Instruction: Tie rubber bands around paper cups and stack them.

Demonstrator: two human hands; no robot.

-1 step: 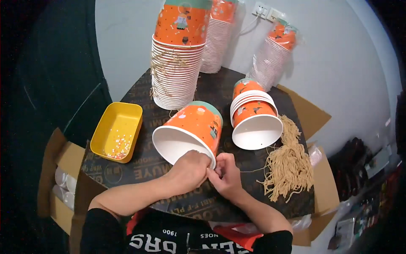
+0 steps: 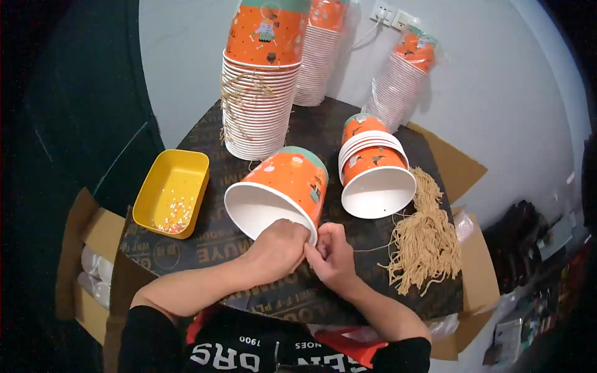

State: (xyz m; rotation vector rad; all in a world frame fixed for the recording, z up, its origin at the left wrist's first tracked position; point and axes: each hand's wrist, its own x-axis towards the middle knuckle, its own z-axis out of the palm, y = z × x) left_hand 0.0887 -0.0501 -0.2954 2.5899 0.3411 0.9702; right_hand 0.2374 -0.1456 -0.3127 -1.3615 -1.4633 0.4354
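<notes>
A large orange paper cup (image 2: 287, 180) with a green base band lies tipped on its side, its white mouth toward me. My left hand (image 2: 280, 248) is closed at the near right of its rim, fingers partly inside the mouth. My right hand (image 2: 331, 255) pinches just outside that same rim, touching or almost touching the left. A thin tan string (image 2: 372, 250) runs from the right hand toward a bundle of tan strings (image 2: 426, 248). The fingertips of both hands are largely hidden, so the string's end at the rim cannot be made out.
A yellow tray (image 2: 202, 163) with small white and orange beads stands left. A tall stack of cups (image 2: 258, 112) with strings hanging on it rises behind. Nested cups (image 2: 377, 186) lie right; wrapped stacks (image 2: 401, 81) lean at the wall. Open cartons (image 2: 93, 304) flank the table.
</notes>
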